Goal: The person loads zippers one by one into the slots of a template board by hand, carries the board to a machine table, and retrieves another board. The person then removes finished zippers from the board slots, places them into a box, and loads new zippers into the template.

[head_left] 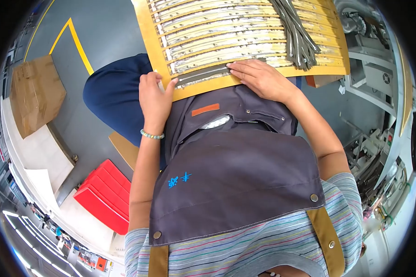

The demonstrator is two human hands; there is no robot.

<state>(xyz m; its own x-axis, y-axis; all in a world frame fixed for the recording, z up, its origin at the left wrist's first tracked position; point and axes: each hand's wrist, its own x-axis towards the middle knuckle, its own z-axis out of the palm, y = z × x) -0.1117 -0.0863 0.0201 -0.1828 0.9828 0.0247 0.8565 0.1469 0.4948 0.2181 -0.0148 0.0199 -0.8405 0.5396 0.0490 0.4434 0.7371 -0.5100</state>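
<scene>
A yellow board (198, 90) with many parallel slots lies across the lap. One dark grey strip (203, 75) lies along the row nearest the body. At the strip's left end is my left hand (156, 98), with thumb and fingers apart at the board's left edge. My right hand (262, 79) rests over the strip's right end, its fingertips together and pressed down there. A bundle of similar grey strips (300, 41) lies on the board's right part, beyond my right hand.
A cardboard box (37, 96) stands on the floor at the left. Nearer, at lower left, is a red bin (107, 196) beside white panels. Metal shelving (372, 92) with equipment stands at the right.
</scene>
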